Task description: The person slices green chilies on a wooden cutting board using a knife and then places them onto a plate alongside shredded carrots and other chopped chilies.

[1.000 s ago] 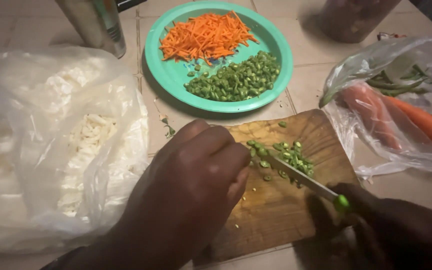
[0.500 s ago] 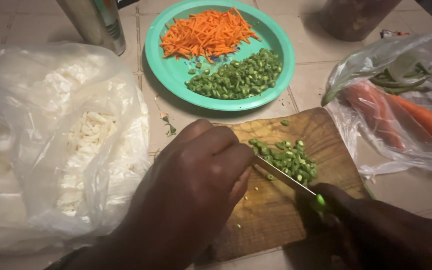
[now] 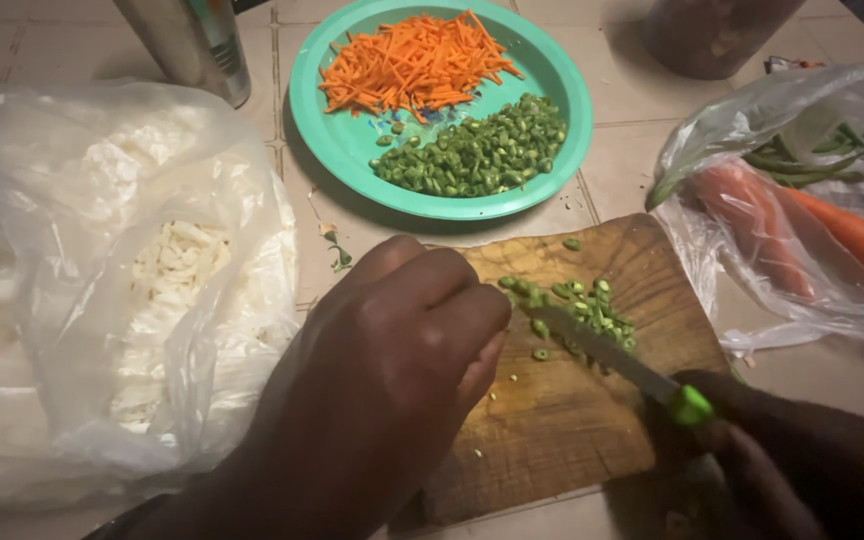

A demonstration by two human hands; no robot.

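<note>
My left hand [image 3: 392, 350] rests curled on the wooden cutting board [image 3: 562, 420], fingertips pressed at the blade; whatever it pins is hidden under the fingers. My right hand [image 3: 782, 460] grips a green-handled knife [image 3: 617, 360], its blade slanting up-left across the board. A small heap of chopped green bean pieces [image 3: 577, 305] lies just beyond the blade. Behind the board sits a teal plate [image 3: 337, 140] with shredded carrot [image 3: 417, 65] and more chopped green beans [image 3: 477, 150].
A clear plastic bag of white pieces [image 3: 162, 290] fills the left. Another clear bag with whole carrots and green beans [image 3: 802, 220] lies at the right. A metal can [image 3: 192, 45] and a dark container [image 3: 707, 35] stand at the back on the tiled surface.
The knife slid down and right after sitting closer to my left fingers half a second ago. My left hand stays put on the board.
</note>
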